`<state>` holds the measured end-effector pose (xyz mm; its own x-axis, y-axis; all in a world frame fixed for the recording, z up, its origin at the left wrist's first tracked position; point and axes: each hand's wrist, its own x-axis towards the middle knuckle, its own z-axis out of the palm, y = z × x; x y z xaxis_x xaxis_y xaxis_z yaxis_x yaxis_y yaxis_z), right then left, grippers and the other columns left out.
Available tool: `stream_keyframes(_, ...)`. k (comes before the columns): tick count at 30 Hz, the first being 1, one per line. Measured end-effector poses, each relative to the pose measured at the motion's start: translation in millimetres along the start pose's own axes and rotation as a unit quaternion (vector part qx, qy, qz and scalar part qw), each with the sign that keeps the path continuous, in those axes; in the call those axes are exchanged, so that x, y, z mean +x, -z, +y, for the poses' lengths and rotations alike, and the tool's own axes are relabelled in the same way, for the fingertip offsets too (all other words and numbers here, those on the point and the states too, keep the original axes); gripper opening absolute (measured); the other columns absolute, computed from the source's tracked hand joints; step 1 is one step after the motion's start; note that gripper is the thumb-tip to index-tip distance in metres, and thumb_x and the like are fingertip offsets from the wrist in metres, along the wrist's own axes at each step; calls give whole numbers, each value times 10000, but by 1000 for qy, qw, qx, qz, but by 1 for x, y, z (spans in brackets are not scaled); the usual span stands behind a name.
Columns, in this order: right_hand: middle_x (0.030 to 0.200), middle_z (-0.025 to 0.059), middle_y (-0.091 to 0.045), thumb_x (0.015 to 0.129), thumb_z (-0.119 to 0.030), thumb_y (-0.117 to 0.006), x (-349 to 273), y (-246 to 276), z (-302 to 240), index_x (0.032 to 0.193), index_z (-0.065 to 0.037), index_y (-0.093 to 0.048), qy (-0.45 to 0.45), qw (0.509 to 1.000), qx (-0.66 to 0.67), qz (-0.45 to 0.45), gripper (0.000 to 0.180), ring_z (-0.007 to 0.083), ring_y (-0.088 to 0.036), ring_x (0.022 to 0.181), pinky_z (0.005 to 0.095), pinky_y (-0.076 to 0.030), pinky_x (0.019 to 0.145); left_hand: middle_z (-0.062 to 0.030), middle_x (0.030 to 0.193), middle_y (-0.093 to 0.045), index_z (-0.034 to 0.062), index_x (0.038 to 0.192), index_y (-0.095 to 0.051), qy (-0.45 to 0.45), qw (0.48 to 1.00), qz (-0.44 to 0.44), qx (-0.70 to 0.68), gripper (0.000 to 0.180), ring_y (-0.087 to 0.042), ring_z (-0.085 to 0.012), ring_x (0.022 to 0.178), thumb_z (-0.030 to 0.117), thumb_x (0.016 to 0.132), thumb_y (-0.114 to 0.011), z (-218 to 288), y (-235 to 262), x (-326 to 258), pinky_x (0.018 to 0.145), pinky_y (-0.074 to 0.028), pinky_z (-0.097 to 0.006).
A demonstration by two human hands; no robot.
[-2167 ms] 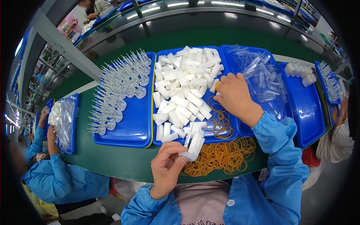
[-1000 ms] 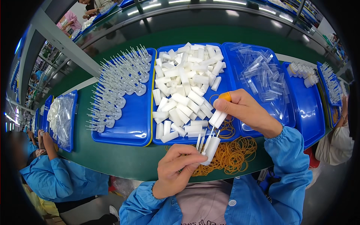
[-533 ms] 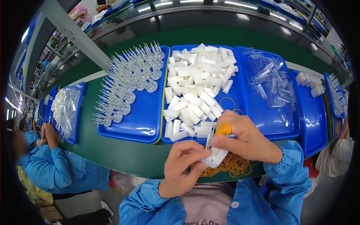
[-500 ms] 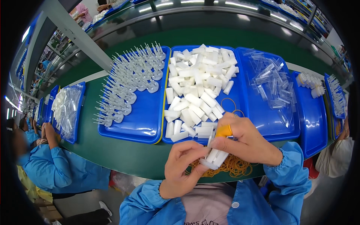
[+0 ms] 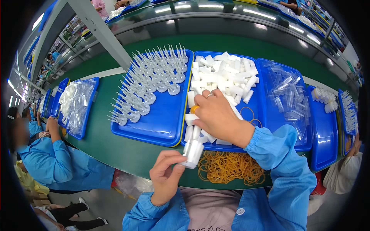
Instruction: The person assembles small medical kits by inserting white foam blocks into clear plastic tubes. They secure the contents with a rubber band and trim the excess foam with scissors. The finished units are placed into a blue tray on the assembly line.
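Observation:
In my left hand (image 5: 166, 173), thumb and fingers pinch a bundle (image 5: 192, 153) of white cylinders with a clear, round, disc-like base, tilted over the table edge. My right hand (image 5: 217, 115) reaches into the tray of white cylindrical blocks (image 5: 227, 73). A white block (image 5: 190, 118) shows between its thumb and index finger; the other fingertips are partly hidden among the blocks. An orange band (image 5: 195, 109) wraps one finger of this hand, and a ring sits on another. Below the right forearm lies a heap of yellow-brown rubber bands (image 5: 231, 168).
Left of the blocks, a blue tray (image 5: 162, 115) holds rows of clear stemmed bases (image 5: 152, 79). To the right stands a tray of clear plastic sleeves (image 5: 287, 90). Another person in a blue smock (image 5: 54, 158) sits at the left. A grey post (image 5: 100, 34) rises behind the table.
My right hand has left the bundle and moved up and left into the blocks. My left hand has shifted left and down, keeping the bundle. The whole view has swung slightly.

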<state>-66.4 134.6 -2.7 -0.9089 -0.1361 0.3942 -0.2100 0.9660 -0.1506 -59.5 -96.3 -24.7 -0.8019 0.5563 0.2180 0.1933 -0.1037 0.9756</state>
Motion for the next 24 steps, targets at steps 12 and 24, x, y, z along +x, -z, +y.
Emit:
stream_keyframes(12, 750, 15, -569, 919, -228, -545, -40, 64, 26, 985, -24, -609, -265, 825, 493, -79, 223, 83, -494, 669, 243, -393, 581, -86, 946, -581, 24, 944, -694, -61, 994, -48, 71, 176, -555, -166, 840, -41, 787, -649, 8, 3, 4, 705, -453, -248)
stream_keyframes(24, 846, -16, -598, 888, -267, -629, -43, 57, 22, 996, -27, -623, -274, 691, 645, -176, 263, 46, -513, 751, 207, -419, 673, -93, 930, -588, 43, 892, -710, -104, 977, -131, 134, 154, -569, -173, 803, -36, 764, -677, 16, -15, 12, 678, -464, -257)
